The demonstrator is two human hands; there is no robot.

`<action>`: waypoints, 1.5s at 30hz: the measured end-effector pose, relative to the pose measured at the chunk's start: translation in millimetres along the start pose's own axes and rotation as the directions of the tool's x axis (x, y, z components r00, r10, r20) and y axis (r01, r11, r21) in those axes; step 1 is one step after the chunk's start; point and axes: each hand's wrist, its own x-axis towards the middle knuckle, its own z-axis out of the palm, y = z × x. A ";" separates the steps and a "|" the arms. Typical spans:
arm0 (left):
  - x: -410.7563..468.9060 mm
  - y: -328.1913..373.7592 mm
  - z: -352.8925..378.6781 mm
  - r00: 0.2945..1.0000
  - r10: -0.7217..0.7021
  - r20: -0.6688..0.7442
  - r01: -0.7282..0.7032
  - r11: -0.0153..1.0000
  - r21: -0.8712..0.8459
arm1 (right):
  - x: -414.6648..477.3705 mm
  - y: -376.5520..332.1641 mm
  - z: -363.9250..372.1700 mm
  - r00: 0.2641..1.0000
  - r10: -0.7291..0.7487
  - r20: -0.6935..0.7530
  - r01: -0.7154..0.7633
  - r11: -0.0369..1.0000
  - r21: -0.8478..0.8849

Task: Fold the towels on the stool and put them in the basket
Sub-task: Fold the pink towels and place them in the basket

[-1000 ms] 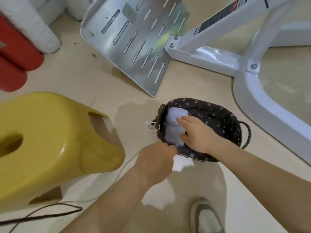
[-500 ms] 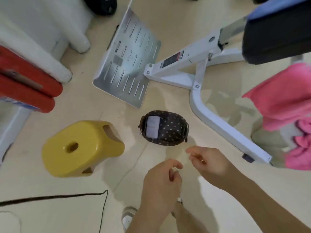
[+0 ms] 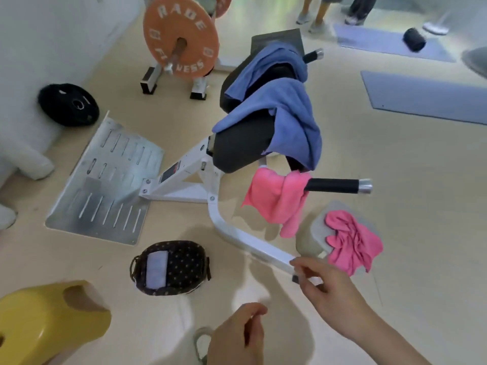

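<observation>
Basket (image 3: pixel 181 270) on floor, one folded pale towel (image 3: pixel 156 268) tucked inside. Crumpled pink towel (image 3: pixel 353 243) heaped on grey stool (image 3: pixel 316 227), not yet folded. Left hand (image 3: pixel 237 335) loosely curled, empty; right hand (image 3: pixel 329 288) relaxed, empty, hovering near that stool.

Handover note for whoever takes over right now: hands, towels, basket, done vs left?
Left hand: low in frame, fingers loosely curled, holding nothing.
Right hand: empty, extended toward the grey stool.
Basket: on the floor, with one folded pale towel in its left side.
Crumpled pink towel: lies unfolded on the grey stool.
Done: one towel folded and in the basket.
Left: fold the crumpled pink towel and put it in. A hanging pink towel and blue towels are draped on the bench, not on a stool.
</observation>
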 end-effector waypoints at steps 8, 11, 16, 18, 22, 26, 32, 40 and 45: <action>4.0 29.5 139.5 0.955 0.003 0.297 -0.099 0.946 0.308 | -8.0 106.5 -102.0 0.866 0.494 0.074 -0.449 0.706 0.547; 35.2 36.7 214.9 0.929 -0.026 0.369 -0.127 0.915 0.384 | 13.6 166.8 -136.8 0.823 0.561 0.090 -0.518 0.676 0.524; 123.8 12.1 358.1 0.932 -0.082 0.352 -0.088 0.894 0.439 | 88.8 317.1 -168.9 0.835 0.539 0.109 -0.547 0.791 0.276; 160.1 -10.4 407.7 0.931 -0.081 0.357 -0.104 0.877 0.469 | 114.5 373.1 -168.2 0.878 0.461 0.131 -0.474 0.874 0.104; 232.1 -54.7 478.1 0.908 0.060 0.415 -0.321 0.735 0.597 | 150.9 443.5 -159.7 0.926 0.296 0.234 -0.253 0.947 -0.199; 275.3 -74.2 509.8 0.885 -0.078 0.459 -0.347 0.547 0.762 | 166.5 476.6 -147.4 0.889 0.263 0.374 -0.198 0.959 -0.204; 291.7 -61.9 523.7 0.967 -0.216 0.134 0.089 0.780 0.619 | 183.2 464.0 -170.7 0.880 0.266 0.394 -0.330 0.939 0.102; 240.3 65.4 438.5 0.859 -0.159 0.487 0.329 0.900 -0.286 | 183.5 360.5 -240.7 0.869 -0.028 0.494 -0.060 0.985 0.161; 178.9 157.1 343.3 0.832 -0.039 0.553 0.386 0.756 -0.529 | 162.4 245.9 -295.4 0.632 -0.092 0.770 -0.356 0.848 0.393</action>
